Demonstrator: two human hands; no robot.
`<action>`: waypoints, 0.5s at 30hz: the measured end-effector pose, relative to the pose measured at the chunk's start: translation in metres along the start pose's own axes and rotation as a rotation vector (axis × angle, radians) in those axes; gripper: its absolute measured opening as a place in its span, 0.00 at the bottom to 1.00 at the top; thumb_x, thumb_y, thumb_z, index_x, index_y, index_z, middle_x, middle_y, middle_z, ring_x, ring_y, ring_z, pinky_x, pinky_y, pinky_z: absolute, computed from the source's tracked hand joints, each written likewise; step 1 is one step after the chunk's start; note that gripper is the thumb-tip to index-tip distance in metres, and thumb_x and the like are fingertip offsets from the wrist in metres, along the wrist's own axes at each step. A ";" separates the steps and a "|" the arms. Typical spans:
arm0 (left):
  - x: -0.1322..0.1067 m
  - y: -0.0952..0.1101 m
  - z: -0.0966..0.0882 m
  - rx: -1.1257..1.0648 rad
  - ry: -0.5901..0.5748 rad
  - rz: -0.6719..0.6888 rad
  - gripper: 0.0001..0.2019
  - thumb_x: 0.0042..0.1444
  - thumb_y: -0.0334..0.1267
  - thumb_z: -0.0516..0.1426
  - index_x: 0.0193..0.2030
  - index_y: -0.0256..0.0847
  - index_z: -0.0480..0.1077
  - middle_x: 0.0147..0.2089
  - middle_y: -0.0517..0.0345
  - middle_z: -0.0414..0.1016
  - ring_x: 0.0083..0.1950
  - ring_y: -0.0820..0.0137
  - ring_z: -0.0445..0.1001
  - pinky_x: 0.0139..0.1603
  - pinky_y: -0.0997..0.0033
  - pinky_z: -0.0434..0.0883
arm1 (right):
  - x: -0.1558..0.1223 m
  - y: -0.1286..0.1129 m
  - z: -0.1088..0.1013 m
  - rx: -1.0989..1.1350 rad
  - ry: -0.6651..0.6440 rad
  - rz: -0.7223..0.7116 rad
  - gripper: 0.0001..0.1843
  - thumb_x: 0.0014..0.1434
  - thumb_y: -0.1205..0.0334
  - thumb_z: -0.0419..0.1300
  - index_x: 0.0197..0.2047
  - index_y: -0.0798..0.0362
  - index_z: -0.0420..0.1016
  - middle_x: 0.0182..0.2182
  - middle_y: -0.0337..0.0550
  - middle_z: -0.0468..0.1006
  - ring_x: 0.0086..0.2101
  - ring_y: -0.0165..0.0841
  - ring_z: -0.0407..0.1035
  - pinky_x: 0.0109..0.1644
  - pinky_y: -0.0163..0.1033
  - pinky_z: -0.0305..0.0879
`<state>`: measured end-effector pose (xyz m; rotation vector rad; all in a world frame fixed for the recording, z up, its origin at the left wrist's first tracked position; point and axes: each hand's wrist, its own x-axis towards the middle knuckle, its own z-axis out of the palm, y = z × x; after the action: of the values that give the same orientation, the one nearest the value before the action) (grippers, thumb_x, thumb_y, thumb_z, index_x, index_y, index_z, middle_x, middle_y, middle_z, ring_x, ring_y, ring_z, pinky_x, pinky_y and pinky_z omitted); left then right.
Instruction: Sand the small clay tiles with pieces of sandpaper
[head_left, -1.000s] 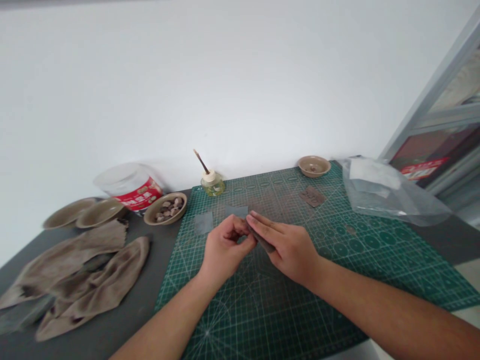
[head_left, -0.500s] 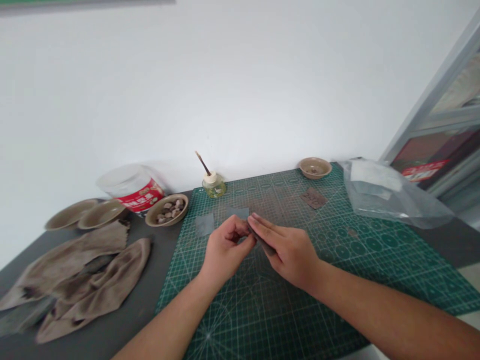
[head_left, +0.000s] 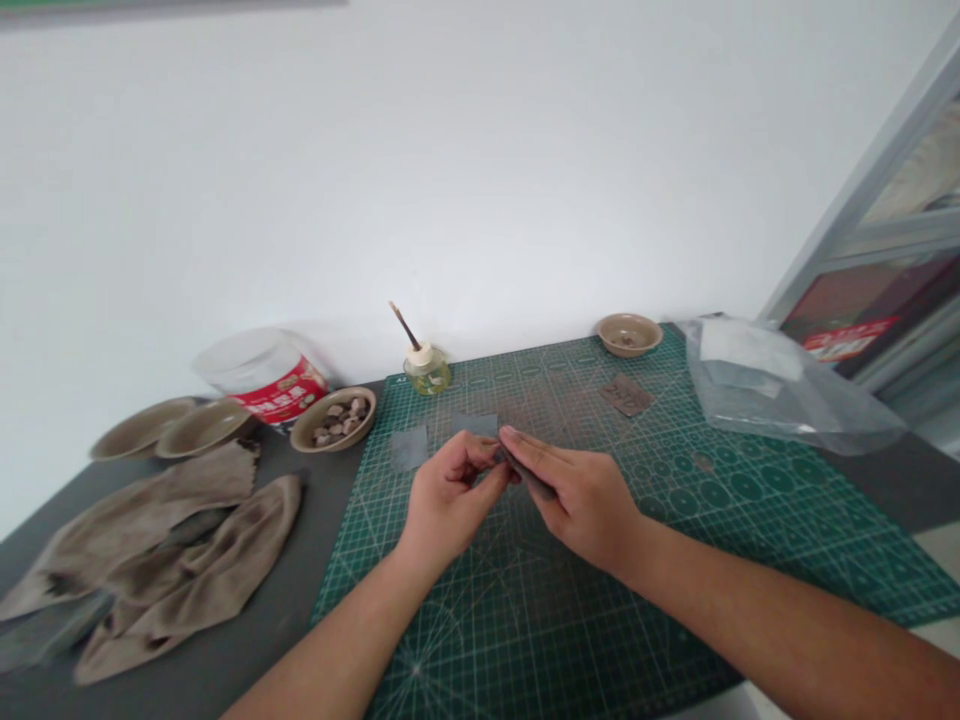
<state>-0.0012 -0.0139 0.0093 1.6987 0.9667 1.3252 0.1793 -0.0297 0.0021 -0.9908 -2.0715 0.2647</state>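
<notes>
My left hand (head_left: pixel 444 500) is closed in a pinch just left of the middle of the green cutting mat (head_left: pixel 465 640). Whatever small piece sits between its fingertips is mostly hidden. My right hand (head_left: pixel 592 505) grips a dark, thin folded piece of sandpaper (head_left: pixel 534 481), its fingers laid along the top and the thumb beneath. The sandpaper's far end meets the left fingertips. Behind the hands lie two grey sandpaper squares, one partly covered (head_left: pixel 476 425) and one to the left (head_left: pixel 410 449). A brown sandpaper square (head_left: pixel 625 395) with writing lies farther right.
On the left are a bowl of small nut-like pieces (head_left: pixel 304 435), two other bowls (head_left: pixel 112 440), a red-labelled tub (head_left: pixel 240 365) and brown cloths (head_left: pixel 217 585). A small jar with a brush (head_left: pixel 428 374) stands by the wall. At right are a bowl (head_left: pixel 630 347) and a plastic bag (head_left: pixel 795 410).
My right hand and the sandpaper have shifted very slightly against the left fingertips, and the strip's angle is a bit flatter. The left hand stays nearly in place.
</notes>
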 end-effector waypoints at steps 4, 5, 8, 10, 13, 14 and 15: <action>0.000 0.003 -0.003 -0.020 0.061 -0.019 0.09 0.53 0.31 0.63 0.30 0.39 0.66 0.32 0.59 0.77 0.30 0.72 0.77 0.32 0.73 0.74 | 0.003 0.006 -0.001 -0.005 0.000 0.083 0.25 0.63 0.70 0.54 0.63 0.51 0.68 0.58 0.43 0.74 0.54 0.34 0.72 0.59 0.40 0.70; 0.000 0.003 -0.003 -0.006 0.079 -0.018 0.08 0.53 0.32 0.64 0.30 0.39 0.67 0.31 0.59 0.77 0.30 0.72 0.77 0.32 0.73 0.74 | 0.003 0.006 -0.002 0.000 0.009 0.083 0.25 0.63 0.70 0.53 0.63 0.51 0.68 0.58 0.42 0.74 0.55 0.33 0.72 0.59 0.39 0.69; 0.000 0.001 -0.005 0.073 0.078 -0.036 0.06 0.52 0.32 0.64 0.34 0.39 0.70 0.29 0.61 0.75 0.28 0.73 0.75 0.30 0.75 0.72 | 0.003 0.005 -0.003 0.004 0.063 0.070 0.26 0.64 0.69 0.52 0.64 0.49 0.66 0.59 0.40 0.72 0.56 0.31 0.71 0.60 0.37 0.68; 0.000 0.000 -0.004 0.113 0.052 -0.067 0.06 0.53 0.33 0.64 0.36 0.39 0.72 0.28 0.62 0.75 0.27 0.74 0.74 0.29 0.75 0.71 | 0.003 0.004 -0.003 -0.004 0.094 0.048 0.26 0.65 0.69 0.52 0.65 0.48 0.64 0.61 0.40 0.71 0.56 0.31 0.70 0.60 0.36 0.67; 0.002 -0.001 -0.002 0.126 0.016 -0.115 0.04 0.53 0.33 0.63 0.34 0.39 0.71 0.27 0.62 0.75 0.27 0.74 0.74 0.29 0.76 0.71 | 0.002 0.003 -0.002 -0.034 0.069 -0.019 0.27 0.66 0.68 0.52 0.67 0.48 0.62 0.63 0.40 0.68 0.57 0.31 0.70 0.61 0.37 0.67; 0.003 -0.001 -0.001 0.128 0.008 -0.124 0.04 0.53 0.32 0.62 0.32 0.39 0.70 0.26 0.63 0.75 0.27 0.74 0.74 0.29 0.76 0.71 | 0.001 0.003 -0.001 -0.049 0.044 -0.041 0.28 0.66 0.68 0.52 0.67 0.48 0.61 0.63 0.41 0.67 0.56 0.32 0.70 0.61 0.38 0.67; 0.003 -0.001 -0.001 0.125 0.004 -0.128 0.05 0.53 0.32 0.62 0.30 0.39 0.69 0.25 0.63 0.75 0.27 0.74 0.74 0.29 0.76 0.70 | 0.000 0.003 0.000 -0.066 0.020 -0.055 0.28 0.65 0.68 0.53 0.68 0.48 0.61 0.64 0.42 0.66 0.56 0.33 0.70 0.60 0.39 0.67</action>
<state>-0.0015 -0.0108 0.0101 1.6971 1.1621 1.2062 0.1810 -0.0273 0.0010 -0.9706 -2.0977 0.1588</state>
